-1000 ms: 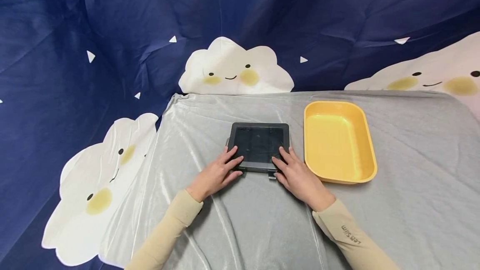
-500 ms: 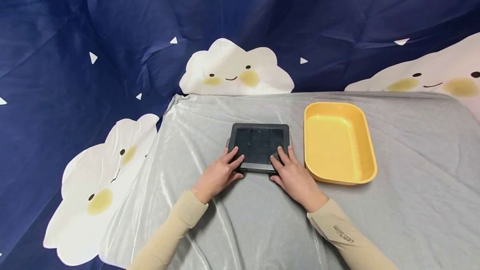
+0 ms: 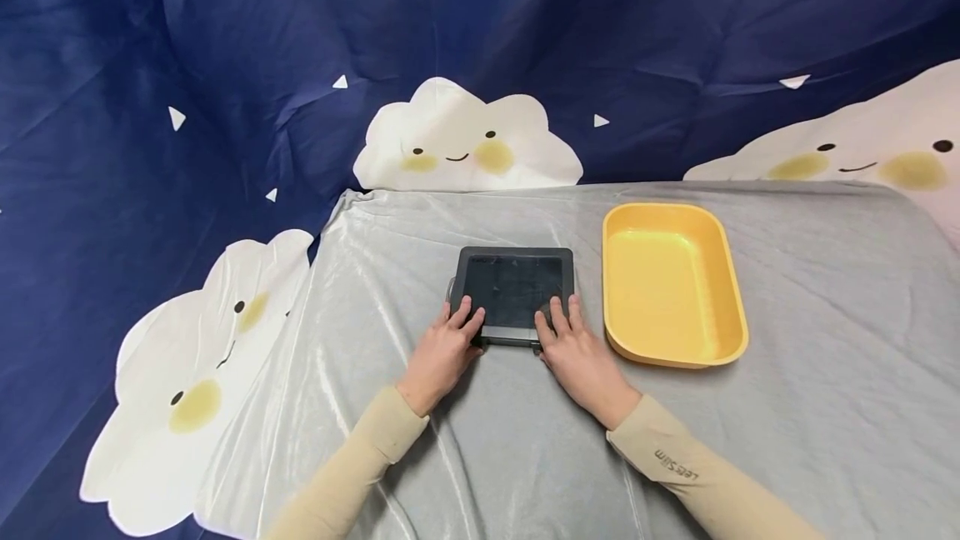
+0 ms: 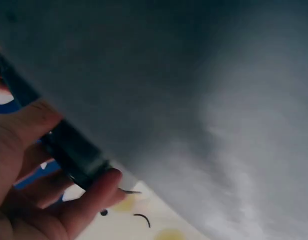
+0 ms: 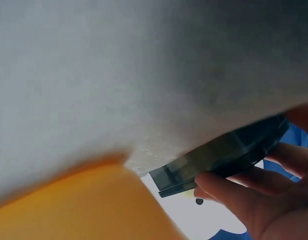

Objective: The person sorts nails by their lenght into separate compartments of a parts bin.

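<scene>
A flat black case with a dark, shiny lid lies on the grey cloth. My left hand grips its near left corner, fingertips on the lid and thumb at the front edge. At the near right corner, my right hand grips it the same way. In the left wrist view, the left hand has fingers and thumb about the case's dark side. The right wrist view has the right hand at the case's other end. A thin loop shows at the left side.
A deep yellow tray stands to the right of the case, a small gap from it. Behind the cloth's far edge hangs a dark blue curtain printed with smiling clouds.
Both thumbs have moved in against the case's front edge. The small flap that stuck out under the right front edge no longer shows. The case and tray lie where they were.
</scene>
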Demonstrator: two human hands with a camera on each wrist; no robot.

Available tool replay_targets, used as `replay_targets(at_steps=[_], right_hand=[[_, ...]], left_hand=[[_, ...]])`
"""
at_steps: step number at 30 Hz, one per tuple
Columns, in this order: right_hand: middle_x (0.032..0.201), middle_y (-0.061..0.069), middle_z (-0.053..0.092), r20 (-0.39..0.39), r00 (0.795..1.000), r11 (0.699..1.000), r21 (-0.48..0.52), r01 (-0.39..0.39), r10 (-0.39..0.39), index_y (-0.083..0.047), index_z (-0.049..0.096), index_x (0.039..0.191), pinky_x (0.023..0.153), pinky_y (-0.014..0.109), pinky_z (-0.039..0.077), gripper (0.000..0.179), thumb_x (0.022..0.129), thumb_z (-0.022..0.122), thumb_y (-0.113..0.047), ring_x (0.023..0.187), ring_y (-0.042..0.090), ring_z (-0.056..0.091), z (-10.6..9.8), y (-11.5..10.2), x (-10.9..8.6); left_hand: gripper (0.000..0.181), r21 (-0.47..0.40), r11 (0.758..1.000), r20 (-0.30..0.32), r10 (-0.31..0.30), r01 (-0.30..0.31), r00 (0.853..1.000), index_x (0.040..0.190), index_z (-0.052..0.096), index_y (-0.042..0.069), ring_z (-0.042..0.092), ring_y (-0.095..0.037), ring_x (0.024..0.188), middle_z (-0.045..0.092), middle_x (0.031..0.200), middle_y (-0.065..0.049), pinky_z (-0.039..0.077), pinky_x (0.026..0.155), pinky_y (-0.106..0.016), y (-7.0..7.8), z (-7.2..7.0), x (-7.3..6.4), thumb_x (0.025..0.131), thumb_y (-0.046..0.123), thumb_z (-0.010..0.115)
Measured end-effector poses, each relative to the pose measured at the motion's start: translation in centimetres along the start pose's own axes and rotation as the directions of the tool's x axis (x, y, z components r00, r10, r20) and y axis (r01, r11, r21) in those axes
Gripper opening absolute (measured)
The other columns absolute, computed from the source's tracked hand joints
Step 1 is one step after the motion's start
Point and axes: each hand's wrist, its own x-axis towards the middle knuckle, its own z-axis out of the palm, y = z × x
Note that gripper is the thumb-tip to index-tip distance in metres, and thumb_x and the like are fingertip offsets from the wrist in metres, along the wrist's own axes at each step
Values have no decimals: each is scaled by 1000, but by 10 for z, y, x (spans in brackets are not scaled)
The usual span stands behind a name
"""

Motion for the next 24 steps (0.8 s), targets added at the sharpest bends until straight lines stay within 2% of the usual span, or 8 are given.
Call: replay_targets(at_steps=[3,6,11,15,17,19,22,24], right_hand=[[126,30,58,-10,1000,1000,24,-21,21,0,64,121,92,45,53,58,76,81,-32,115,51,55,-1,-3,1],[123,31,60,-29,999,998,43,-45,46,1,65,119,88,44,54,46,80,77,-20,112,51,57,-2,-6,1],[119,31,62,-59,994,995,40,-95,97,3,67,115,81,43,57,30,87,60,-2,109,50,60,-4,-11,-1],[118,31,62,-51,993,994,33,-105,107,3,67,115,86,44,55,30,87,63,-4,108,49,60,-3,-12,0],[119,31,62,-34,995,995,36,-89,90,3,67,115,90,44,53,32,85,67,-6,109,49,60,-4,-12,1],[120,29,62,5,997,995,59,-83,83,2,67,116,88,43,55,36,83,73,-12,110,47,60,-7,-11,2],[124,27,61,101,991,981,162,-104,88,1,65,119,88,44,54,44,83,75,-21,115,44,59,-19,-5,3],[128,24,60,146,985,959,253,-131,96,0,64,122,87,44,54,48,84,75,-28,118,40,58,-31,2,2]], left_hand=[[57,-19,999,-8,-38,38,999,123,66,4,64,-44,101,62,127,-23,54,88,-44,5,-2,1,72,21,84],[55,6,998,-22,-58,59,998,121,67,4,65,-41,90,64,124,-22,55,80,-41,11,-2,1,71,20,84],[54,96,995,-68,-20,27,997,117,69,2,64,-35,77,67,118,-21,54,69,-38,15,3,4,69,22,84],[54,149,989,-87,12,1,996,116,69,1,64,-34,77,68,116,-21,54,68,-38,15,5,4,68,23,84],[55,150,989,-63,18,-8,998,117,68,1,67,-34,87,67,117,-22,54,74,-38,13,4,2,70,23,84],[56,105,994,-13,8,-7,1000,120,67,0,68,-34,97,66,120,-22,53,80,-39,10,0,-1,73,26,82],[61,-46,998,115,-30,36,993,127,62,1,65,-34,109,61,128,-22,53,89,-42,1,-14,0,79,36,77],[66,-153,984,184,-57,85,981,132,58,2,61,-37,115,58,133,-21,51,94,-44,-8,-27,2,82,42,73]])
